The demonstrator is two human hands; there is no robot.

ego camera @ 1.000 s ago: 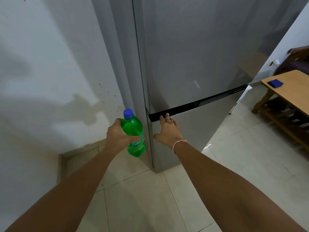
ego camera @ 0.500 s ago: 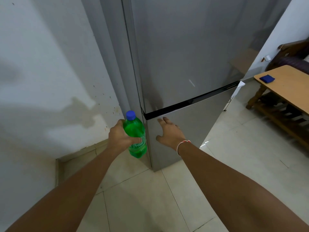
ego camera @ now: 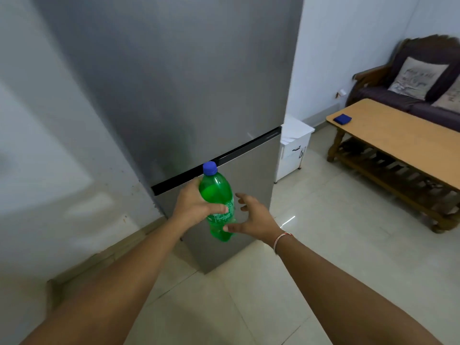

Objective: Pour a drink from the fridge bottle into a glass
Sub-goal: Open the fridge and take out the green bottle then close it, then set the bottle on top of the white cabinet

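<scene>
My left hand (ego camera: pixel 193 206) grips a green plastic bottle (ego camera: pixel 217 195) with a blue cap, held upright in front of the grey fridge (ego camera: pixel 189 90). Both fridge doors are shut, with a black strip between them. My right hand (ego camera: pixel 254 216) hovers just right of the bottle with fingers spread, its thumb close to the bottle's lower part; it holds nothing and is off the fridge door. No glass is in view.
A wooden low table (ego camera: pixel 398 135) with a small blue object (ego camera: pixel 342 118) stands at the right, a dark sofa (ego camera: pixel 413 78) with cushions behind it. A small white cabinet (ego camera: pixel 293 148) stands beside the fridge. White wall at left, pale tiled floor below.
My right hand has come off the lower fridge door and moved back beside the bottle. The view has swung right, and the bottle now sits in front of the fridge.
</scene>
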